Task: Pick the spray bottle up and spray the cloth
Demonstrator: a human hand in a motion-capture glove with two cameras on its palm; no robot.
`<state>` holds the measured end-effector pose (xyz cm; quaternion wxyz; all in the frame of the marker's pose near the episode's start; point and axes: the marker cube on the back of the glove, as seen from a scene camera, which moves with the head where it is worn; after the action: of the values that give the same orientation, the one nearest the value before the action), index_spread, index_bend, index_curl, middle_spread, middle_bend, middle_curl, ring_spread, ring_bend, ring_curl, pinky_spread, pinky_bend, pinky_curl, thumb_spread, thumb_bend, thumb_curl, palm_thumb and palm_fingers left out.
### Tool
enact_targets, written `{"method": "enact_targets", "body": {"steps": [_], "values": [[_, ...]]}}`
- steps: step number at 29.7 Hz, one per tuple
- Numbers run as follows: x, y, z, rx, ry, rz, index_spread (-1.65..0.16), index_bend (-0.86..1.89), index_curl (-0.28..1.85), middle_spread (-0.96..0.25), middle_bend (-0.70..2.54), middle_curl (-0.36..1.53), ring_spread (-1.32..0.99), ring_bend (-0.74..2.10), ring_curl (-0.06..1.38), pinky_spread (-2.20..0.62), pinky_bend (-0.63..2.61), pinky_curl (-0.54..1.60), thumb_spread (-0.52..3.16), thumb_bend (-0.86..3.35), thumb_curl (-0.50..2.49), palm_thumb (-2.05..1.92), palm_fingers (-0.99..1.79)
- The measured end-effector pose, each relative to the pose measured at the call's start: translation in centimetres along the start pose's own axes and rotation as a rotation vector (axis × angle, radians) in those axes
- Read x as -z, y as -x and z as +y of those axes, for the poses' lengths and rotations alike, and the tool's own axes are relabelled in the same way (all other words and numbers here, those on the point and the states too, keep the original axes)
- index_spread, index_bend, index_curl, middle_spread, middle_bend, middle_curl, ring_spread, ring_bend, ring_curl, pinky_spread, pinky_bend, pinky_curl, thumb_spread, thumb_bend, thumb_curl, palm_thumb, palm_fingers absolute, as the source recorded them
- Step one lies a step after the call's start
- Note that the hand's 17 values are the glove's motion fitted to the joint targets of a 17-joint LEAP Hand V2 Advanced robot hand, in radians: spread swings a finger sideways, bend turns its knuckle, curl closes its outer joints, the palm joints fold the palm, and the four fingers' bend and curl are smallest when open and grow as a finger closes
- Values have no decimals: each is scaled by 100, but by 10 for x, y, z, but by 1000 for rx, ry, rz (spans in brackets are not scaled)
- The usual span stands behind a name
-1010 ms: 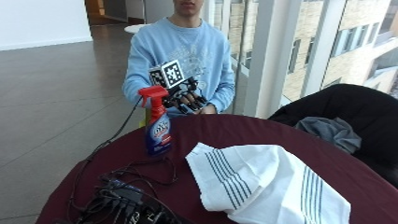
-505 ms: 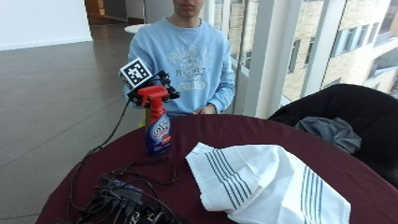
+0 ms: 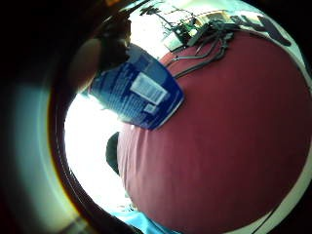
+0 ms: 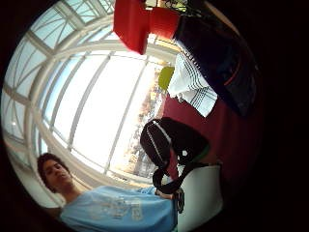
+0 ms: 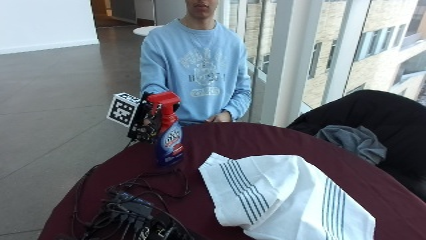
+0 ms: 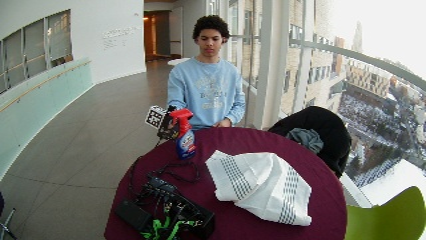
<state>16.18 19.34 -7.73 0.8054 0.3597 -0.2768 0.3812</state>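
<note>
Here, the gloved right hand [image 5: 148,122] grasps the blue spray bottle [image 5: 169,138] by its red-topped neck, upright on the desk [image 5: 279,142], left of the striped cloth [image 5: 279,197].

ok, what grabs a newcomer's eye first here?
The red-capped blue spray bottle standing near the round maroon table's far edge, with the gloved right hand at its neck. Then the white striped cloth heaped beside it, untouched.

Round maroon table [image 5: 279,145], striped cloth [image 5: 283,197], spray bottle [image 5: 170,140], cables [image 5: 133,210]
</note>
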Motion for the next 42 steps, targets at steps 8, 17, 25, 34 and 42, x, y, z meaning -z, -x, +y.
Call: {"method": "enact_targets", "body": {"steps": [8,17,25,34,42], "values": [[-23,-6,-16,-74,-43,-8,-40,10,23,-2,23,38,2,21,30,18,42,37,108,-2,29,58,44],[-41,-9,-39,-94,-40,-15,-37,21,26,-2,23,38,1,25,31,20,31,34,105,-2,30,62,50],[-43,-9,-49,-56,-49,-96,-32,22,31,-5,25,39,-1,29,32,22,18,30,105,7,39,83,71],[-42,-2,-49,-40,16,-198,-26,17,35,-9,27,42,-3,41,36,23,14,27,89,7,49,96,91],[-44,17,-55,14,197,-153,-26,10,35,-9,29,44,-3,48,39,24,19,29,83,0,53,93,102]]}}
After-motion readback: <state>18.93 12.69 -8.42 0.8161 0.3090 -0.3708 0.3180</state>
